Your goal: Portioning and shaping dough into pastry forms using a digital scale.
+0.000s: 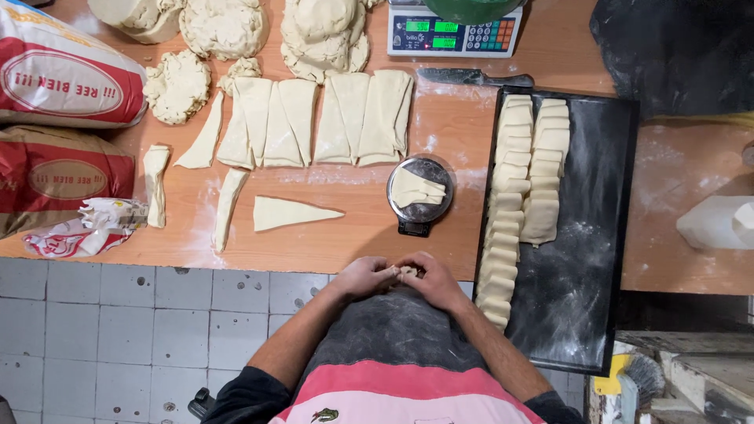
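table: wooden worktop (361, 235) fills the upper two thirds of the frame, dusted with flour; tiled floor (118, 330) lower left.
tray: black baking tray (581, 259) on the right, two columns of folded dough pieces (518, 173) stacked along its left half, right half bare and floury.
flour sacks: two red-and-white sacks (55, 78) at the left edge, crumpled bag (86, 228) just below them.
dough lumps: rough mounds (322, 31) along the top edge, upper centre and upper left.
cut dough: row of long dough triangles (314, 118) mid-table; one lone triangle (290, 212) lying flat below the row, point to the right; thin strips (228, 208) to its left.
scales: digital scale (452, 31) top centre; small round scale (420, 192) centre with dough slices on its pan.
knife: knife (471, 77) between digital scale and tray.
your hands: left hand (361, 276) and right hand (432, 281) meet at the table's near edge, lower centre, fingertips touching.
dough piece: small dough piece (408, 272) pinched between both your hands, mostly hidden by your fingers.
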